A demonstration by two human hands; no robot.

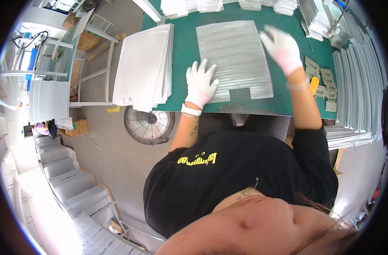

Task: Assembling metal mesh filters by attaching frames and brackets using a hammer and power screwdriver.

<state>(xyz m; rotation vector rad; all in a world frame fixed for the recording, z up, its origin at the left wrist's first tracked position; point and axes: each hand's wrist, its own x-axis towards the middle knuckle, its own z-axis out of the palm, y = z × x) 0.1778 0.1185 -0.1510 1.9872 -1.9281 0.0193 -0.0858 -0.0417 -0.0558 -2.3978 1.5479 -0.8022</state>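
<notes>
A silvery, finely ribbed sheet (pixel 236 55) lies flat on the green tabletop (pixel 183 42), with a rectangular notch in its near edge. My left hand (pixel 200 84), in a white glove with a pink cuff, rests on the sheet's left edge, fingers spread. My right hand (pixel 282 47), gloved alike, is by the far right edge of the sheet, its fingers stretched out. Whether they touch the sheet I cannot tell. Nothing shows in either hand. Left of the sheet lies a fanned stack of similar pale sheets (pixel 143 63).
Small beige plastic frames (pixel 327 78) and a yellow-handled tool (pixel 314 85) lie on the right. Stacked grey panels (pixel 357 85) flank the table there. More ribbed pieces (pixel 249 3) line the far edge. A round floor fan (pixel 150 124) stands below the table's left front.
</notes>
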